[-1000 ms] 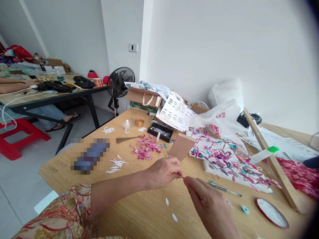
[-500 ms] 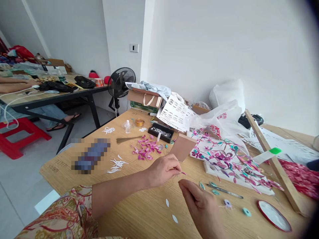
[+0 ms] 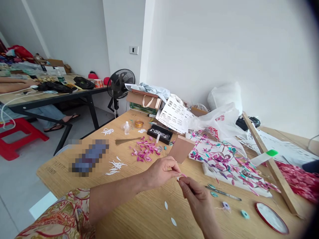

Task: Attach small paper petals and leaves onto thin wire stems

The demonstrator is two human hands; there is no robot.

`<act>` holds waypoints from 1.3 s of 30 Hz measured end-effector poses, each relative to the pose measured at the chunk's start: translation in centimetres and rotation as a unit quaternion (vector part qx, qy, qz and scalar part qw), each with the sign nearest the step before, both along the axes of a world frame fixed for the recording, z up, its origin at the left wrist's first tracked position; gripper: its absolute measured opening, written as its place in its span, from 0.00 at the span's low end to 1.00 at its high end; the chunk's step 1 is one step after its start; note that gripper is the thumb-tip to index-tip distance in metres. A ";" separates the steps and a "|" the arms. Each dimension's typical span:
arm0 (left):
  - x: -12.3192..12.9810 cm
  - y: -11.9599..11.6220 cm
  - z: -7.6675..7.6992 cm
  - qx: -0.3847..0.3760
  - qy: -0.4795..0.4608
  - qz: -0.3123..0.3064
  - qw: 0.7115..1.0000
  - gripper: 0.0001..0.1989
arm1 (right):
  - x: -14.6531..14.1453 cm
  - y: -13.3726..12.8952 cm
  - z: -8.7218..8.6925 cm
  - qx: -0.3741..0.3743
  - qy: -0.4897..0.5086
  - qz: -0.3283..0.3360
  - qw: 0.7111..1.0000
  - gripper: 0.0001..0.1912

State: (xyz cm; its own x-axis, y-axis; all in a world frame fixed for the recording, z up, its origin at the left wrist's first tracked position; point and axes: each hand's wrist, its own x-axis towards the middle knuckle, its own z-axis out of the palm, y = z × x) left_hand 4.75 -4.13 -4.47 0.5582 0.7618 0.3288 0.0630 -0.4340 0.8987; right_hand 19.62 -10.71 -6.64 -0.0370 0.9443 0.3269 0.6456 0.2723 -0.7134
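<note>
My left hand (image 3: 163, 171) is closed in a pinch on a small pink petal (image 3: 184, 175), whose tip shows beyond the fingertips. Close against it, my right hand (image 3: 198, 196) is also pinched, thumb and forefinger pressed together by the petal. What the right fingers grip is hidden. A fine thread seems to trail below the left fingers. On the wood under the hands lie two white leaf-shaped pieces (image 3: 166, 205). Beside the right hand are green-edged leaves (image 3: 213, 194), a tweezers-like metal tool (image 3: 225, 193), a pale purple spool (image 3: 226, 205) and a teal spool (image 3: 245, 214).
Loose pink petals (image 3: 144, 149), thin wires (image 3: 126, 141) and white cutouts (image 3: 117, 166) lie on the table's left half. A black tray (image 3: 159, 133) stands behind. Pink flower sprays (image 3: 224, 156), a wooden bar (image 3: 271, 166) and a red-rimmed round dish (image 3: 271, 217) are at right.
My right hand has come up to meet the left hand, closing the gap at the fingertips. The left hand has stayed nearly in place with the petal. The view has shifted slightly.
</note>
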 end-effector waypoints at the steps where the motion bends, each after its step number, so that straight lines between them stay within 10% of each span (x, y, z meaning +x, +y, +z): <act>1: 0.0 0.0 -0.1 0.039 0.029 0.015 0.999 0.04 | -0.4 -0.4 -0.1 0.021 -0.044 -0.010 0.999 0.16; 8: 0.2 -0.1 0.0 0.237 0.190 -0.027 0.952 0.07 | 0.2 -1.1 3.3 0.067 -0.266 0.024 0.961 0.17; 13: 0.0 -0.1 0.5 0.016 0.052 -0.136 0.989 0.03 | 2.2 0.8 4.0 -0.060 -0.081 0.076 0.992 0.14; 18: 0.4 0.1 -0.1 -0.123 -0.078 -0.046 0.988 0.06 | 0.7 0.9 1.2 -0.091 0.117 0.022 0.989 0.17; 23: 0.6 0.4 -1.2 0.070 0.029 0.041 0.996 0.03 | -1.0 -0.8 0.0 -0.015 -0.015 -0.087 0.996 0.15; 30: 1.0 0.2 -1.2 0.335 0.185 0.084 0.920 0.06 | -1.6 -1.8 2.0 0.037 -0.231 -0.054 0.971 0.16; 39: 0.7 0.4 -0.7 0.304 0.195 -0.016 0.932 0.07 | 1.1 -0.3 5.2 -0.022 -0.182 0.018 0.983 0.15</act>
State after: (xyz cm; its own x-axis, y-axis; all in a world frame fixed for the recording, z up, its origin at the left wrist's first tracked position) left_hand 5.48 -3.71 -5.21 0.7450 0.4808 0.4624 0.3110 -0.8635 0.3969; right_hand 20.68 -11.00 -1.43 -0.1785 0.9532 0.2441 0.8509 0.2741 -0.4482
